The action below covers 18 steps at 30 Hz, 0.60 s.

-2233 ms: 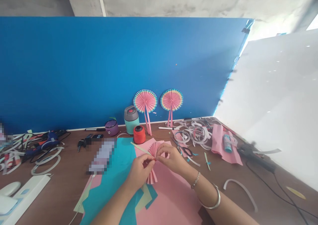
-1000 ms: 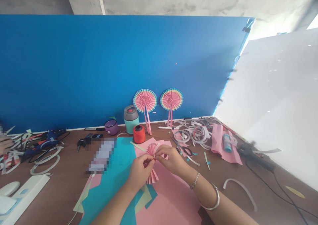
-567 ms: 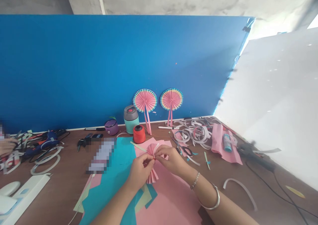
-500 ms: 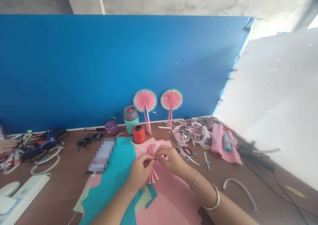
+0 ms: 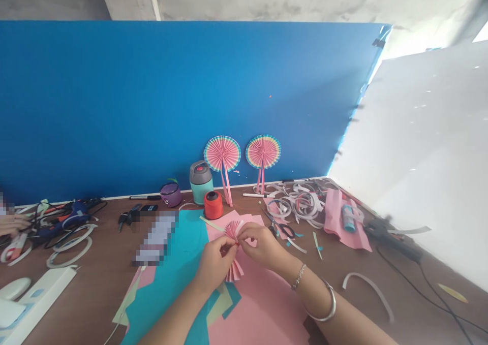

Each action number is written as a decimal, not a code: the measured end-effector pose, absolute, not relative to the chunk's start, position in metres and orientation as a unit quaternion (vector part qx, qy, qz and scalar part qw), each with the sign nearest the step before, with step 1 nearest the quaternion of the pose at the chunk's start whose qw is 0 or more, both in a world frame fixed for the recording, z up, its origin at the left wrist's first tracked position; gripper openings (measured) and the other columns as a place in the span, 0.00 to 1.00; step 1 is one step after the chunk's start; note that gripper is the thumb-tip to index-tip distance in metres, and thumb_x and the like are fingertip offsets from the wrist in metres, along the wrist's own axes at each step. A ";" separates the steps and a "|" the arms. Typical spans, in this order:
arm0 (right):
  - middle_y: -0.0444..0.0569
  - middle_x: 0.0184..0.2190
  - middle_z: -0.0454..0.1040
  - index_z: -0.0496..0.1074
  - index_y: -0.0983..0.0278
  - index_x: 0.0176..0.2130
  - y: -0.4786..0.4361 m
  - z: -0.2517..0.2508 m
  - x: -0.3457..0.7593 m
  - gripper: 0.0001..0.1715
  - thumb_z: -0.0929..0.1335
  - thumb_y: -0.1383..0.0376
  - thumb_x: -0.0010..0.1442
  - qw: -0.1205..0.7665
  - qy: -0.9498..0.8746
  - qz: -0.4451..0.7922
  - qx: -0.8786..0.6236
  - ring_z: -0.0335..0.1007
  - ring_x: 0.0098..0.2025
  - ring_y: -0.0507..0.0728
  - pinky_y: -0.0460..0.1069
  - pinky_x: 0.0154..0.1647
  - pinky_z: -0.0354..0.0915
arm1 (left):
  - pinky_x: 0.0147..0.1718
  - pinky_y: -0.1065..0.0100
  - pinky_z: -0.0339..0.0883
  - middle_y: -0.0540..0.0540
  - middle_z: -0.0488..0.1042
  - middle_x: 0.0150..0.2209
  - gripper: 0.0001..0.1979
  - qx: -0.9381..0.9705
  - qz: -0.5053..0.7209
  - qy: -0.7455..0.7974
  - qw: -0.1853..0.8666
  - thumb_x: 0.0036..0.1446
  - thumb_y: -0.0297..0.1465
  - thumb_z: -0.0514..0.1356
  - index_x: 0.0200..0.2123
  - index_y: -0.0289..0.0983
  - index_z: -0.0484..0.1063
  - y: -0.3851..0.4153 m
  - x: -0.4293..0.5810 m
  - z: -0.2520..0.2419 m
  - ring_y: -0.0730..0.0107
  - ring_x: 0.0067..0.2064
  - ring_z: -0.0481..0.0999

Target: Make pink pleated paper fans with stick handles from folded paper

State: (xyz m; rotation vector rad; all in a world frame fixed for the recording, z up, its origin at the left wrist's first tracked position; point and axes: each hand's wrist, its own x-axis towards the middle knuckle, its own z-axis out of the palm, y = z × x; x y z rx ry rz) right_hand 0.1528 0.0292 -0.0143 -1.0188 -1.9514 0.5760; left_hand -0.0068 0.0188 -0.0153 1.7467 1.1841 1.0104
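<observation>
Both hands meet at the middle of a pleated pink paper fan (image 5: 234, 271), whose folds spread out above and below the fingers. My left hand (image 5: 216, 263) pinches it from the left side, thumb and fingers closed. From the right, my right hand (image 5: 261, 243) pinches the same spot, and its fingertips partly hide the centre. Underneath lie pink paper sheets (image 5: 259, 309) and teal paper (image 5: 179, 269), with pale green pieces showing between them. Two finished-looking round paper fans, the left fan (image 5: 222, 153) and the right fan (image 5: 263, 152), lean upright against the blue partition.
Behind the paper stand a red pot (image 5: 213, 206), a teal flask (image 5: 201, 185) and a purple cup (image 5: 171, 194). Scissors (image 5: 284, 228) and coiled white strips (image 5: 305, 205) lie to the right. A power strip (image 5: 41, 299) is at left; another person's hand (image 5: 11, 224) shows at the far left edge.
My hands keep their pinch on the pink paper fan with hardly any movement. At the far left, the other person's hand has shifted slightly.
</observation>
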 end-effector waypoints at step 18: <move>0.46 0.26 0.72 0.67 0.63 0.24 0.036 -0.012 0.161 0.07 0.63 0.73 0.47 0.492 -0.707 0.170 -0.479 0.66 0.30 0.54 0.47 0.30 0.60 | 0.30 0.71 0.63 0.48 0.74 0.26 0.09 0.664 0.414 0.467 0.411 0.51 0.34 0.57 0.27 0.35 0.74 0.023 -0.009 -0.019 0.68 0.30 0.71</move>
